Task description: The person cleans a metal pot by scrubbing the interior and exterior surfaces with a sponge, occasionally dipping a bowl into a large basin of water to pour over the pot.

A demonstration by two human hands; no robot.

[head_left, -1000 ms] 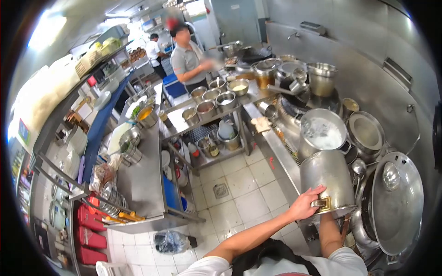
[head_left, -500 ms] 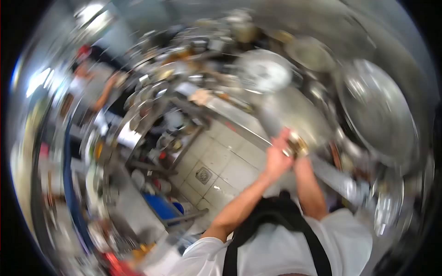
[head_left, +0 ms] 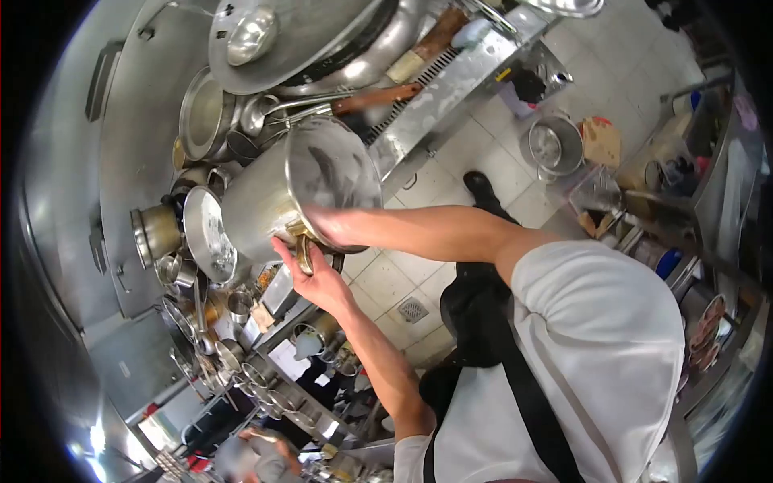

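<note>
A large steel stockpot (head_left: 256, 205) lies tilted over the counter, its mouth turned toward the floor side and whitish wet streaks inside. My left hand (head_left: 316, 282) is at its side handle (head_left: 303, 256), with fingers and thumb around the metal loop. My right hand (head_left: 334, 227) reaches across to the pot's rim and overlaps the mouth; it is blurred and its fingers are hidden. A shallow pan (head_left: 211, 235) with a pale, wet inside stands just beyond the pot's base.
A big wok (head_left: 298, 48) with a ladle (head_left: 253, 35) in it lies above the pot. Wooden-handled tools (head_left: 377, 98) rest along the counter edge (head_left: 451, 105). Another pot (head_left: 554, 145) stands on the tiled floor near a drain (head_left: 413, 310). A person (head_left: 250, 459) is at the far lower left.
My view has swung round sharply. Both hands were together in front of me; now the left is at the stockpot's handle and the right at its rim. The stockpot is tilted, its mouth facing me.
</note>
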